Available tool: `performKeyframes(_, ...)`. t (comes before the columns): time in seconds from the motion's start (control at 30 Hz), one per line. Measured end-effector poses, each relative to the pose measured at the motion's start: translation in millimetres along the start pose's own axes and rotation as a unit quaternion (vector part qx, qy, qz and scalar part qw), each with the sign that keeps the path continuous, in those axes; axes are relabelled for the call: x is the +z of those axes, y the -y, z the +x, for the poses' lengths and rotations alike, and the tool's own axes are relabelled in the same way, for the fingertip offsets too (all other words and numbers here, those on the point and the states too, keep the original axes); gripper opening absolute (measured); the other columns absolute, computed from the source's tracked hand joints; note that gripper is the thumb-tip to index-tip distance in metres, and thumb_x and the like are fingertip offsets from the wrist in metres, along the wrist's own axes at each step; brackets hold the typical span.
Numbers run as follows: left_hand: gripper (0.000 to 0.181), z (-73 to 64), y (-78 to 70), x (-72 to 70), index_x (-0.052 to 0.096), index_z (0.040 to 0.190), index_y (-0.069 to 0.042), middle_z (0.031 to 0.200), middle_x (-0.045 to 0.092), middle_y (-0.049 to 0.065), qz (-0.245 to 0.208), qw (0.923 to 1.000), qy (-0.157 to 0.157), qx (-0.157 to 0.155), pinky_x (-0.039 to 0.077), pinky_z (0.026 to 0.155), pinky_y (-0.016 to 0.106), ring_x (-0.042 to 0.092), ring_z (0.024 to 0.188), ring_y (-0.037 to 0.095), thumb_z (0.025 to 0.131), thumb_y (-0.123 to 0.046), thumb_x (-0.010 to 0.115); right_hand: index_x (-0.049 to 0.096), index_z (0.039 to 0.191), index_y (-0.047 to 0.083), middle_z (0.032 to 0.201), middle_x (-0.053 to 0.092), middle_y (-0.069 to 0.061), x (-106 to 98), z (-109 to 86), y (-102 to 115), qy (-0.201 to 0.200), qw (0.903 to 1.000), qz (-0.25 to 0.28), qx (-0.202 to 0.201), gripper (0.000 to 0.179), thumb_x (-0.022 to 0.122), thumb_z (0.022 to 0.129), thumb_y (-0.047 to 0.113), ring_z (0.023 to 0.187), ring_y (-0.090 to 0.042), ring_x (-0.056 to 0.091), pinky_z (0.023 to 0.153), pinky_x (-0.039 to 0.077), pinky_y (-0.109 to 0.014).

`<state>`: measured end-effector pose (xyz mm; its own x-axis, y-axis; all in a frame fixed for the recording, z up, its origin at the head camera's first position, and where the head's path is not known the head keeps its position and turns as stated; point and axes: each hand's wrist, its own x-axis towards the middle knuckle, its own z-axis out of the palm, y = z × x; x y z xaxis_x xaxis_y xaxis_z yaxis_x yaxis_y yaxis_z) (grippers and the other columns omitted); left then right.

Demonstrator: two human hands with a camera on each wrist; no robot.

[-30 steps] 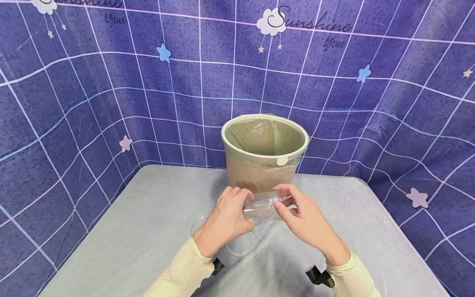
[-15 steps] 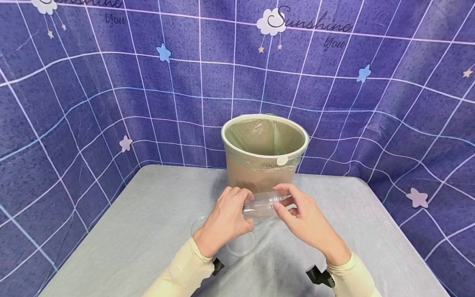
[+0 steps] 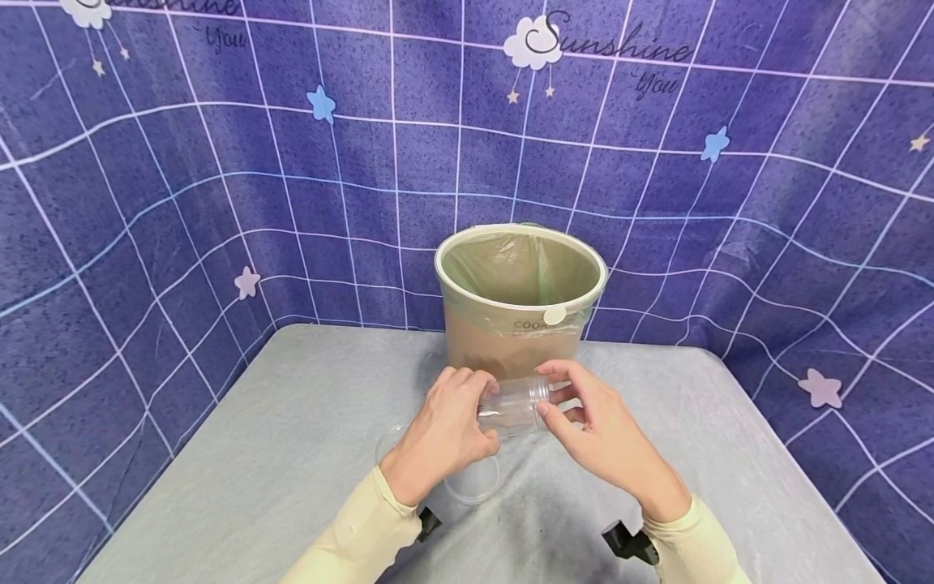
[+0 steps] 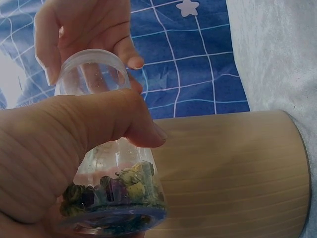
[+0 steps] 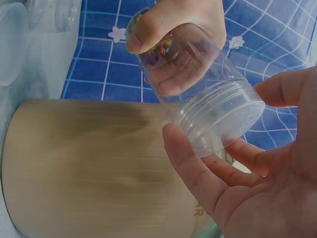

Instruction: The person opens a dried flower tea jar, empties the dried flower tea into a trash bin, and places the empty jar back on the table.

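Note:
A clear plastic jar [image 3: 511, 403] lies tilted on its side between both hands, in front of the bin. Dried flowers [image 4: 126, 186], yellowish, green and dark purple, sit at its base end. My left hand [image 3: 452, 422] grips the jar's body, thumb across it in the left wrist view. At the ridged neck, my right hand [image 3: 594, 422] holds the jar between thumb and fingers; the right wrist view has the thumb on one side of the rim and a forefinger on the other. The left palm hides part of the jar's body and base.
Behind the hands stands a beige bin [image 3: 514, 332] with a green liner bag. On the grey-covered table [image 3: 328, 381], a clear round lid [image 3: 474, 500] lies beneath the left wrist, near another clear jar [image 5: 54, 15]. Blue patterned curtain [image 3: 365, 203] encloses the back and sides.
The fingers of my right hand have shifted very slightly at the jar's neck. The left hand and the jar hold the same place.

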<state>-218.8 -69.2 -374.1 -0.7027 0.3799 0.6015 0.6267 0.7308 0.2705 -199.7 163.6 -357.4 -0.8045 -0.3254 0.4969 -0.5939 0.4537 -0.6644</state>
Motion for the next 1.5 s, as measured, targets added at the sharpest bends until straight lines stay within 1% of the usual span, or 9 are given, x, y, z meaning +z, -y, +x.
performKeyframes(0.33,0.049,0.2,0.1,0.3,0.067,0.101,-0.012,0.087,0.062,-0.003,0.004,1.0000,0.002,-0.001,0.048,0.078,0.034,0.053,0.085,0.021,0.056,-0.015,0.085,0.057,0.133,0.008,0.120,0.066,-0.003,0.6,0.5,-1.5,0.010,0.9993,0.025,-0.025,0.041,0.070,0.094,0.006,0.101,-0.019,0.070,0.079,0.061,-0.029)
performKeyframes(0.57,0.048,0.5,1.1,1.6,0.067,0.100,-0.012,0.086,0.062,-0.002,0.005,1.0000,-0.003,0.005,0.047,0.077,0.034,0.053,0.084,0.022,0.056,-0.014,0.085,0.056,0.133,0.009,0.121,0.065,-0.004,-0.6,0.8,-0.9,0.011,0.9984,0.028,-0.047,0.042,0.070,0.094,0.004,0.103,-0.020,0.069,0.082,0.061,-0.030)
performKeyframes(0.8,0.048,0.7,1.1,1.2,0.067,0.100,-0.013,0.085,0.061,-0.002,0.004,1.0000,-0.002,0.005,0.047,0.075,0.034,0.052,0.083,0.021,0.056,-0.015,0.085,0.055,0.133,0.008,0.120,0.065,-0.004,-0.9,1.1,-0.4,0.011,0.9973,0.029,-0.066,0.043,0.070,0.093,0.002,0.103,-0.020,0.069,0.082,0.061,-0.032)
performKeyframes(1.13,0.048,1.4,0.7,0.9,0.067,0.101,-0.012,0.085,0.060,-0.003,0.008,0.9999,0.003,0.006,0.047,0.075,0.033,0.052,0.083,0.020,0.056,-0.015,0.085,0.054,0.134,0.007,0.125,0.063,-0.005,-1.8,1.3,1.2,0.011,0.9963,0.030,-0.080,0.049,0.071,0.089,-0.004,0.108,-0.022,0.067,0.082,0.061,-0.032)
performKeyframes(1.33,0.048,1.1,0.4,1.1,0.067,0.100,-0.012,0.084,0.060,-0.004,0.007,1.0000,0.000,0.006,0.047,0.075,0.033,0.051,0.083,0.021,0.056,-0.016,0.085,0.054,0.133,0.005,0.128,0.061,-0.008,-2.0,1.2,-0.4,0.010,0.9955,0.024,-0.091,0.052,0.070,0.085,-0.007,0.112,-0.024,0.066,0.083,0.061,-0.032)
performKeyframes(1.5,0.048,0.6,0.4,1.5,0.067,0.100,-0.012,0.084,0.060,-0.003,0.010,0.9999,-0.004,0.008,0.047,0.075,0.034,0.052,0.083,0.021,0.055,-0.015,0.085,0.054,0.133,0.003,0.128,0.060,-0.010,-2.3,0.8,-0.7,0.015,0.9956,0.020,-0.090,0.054,0.072,0.083,-0.008,0.115,-0.023,0.065,0.083,0.061,-0.032)
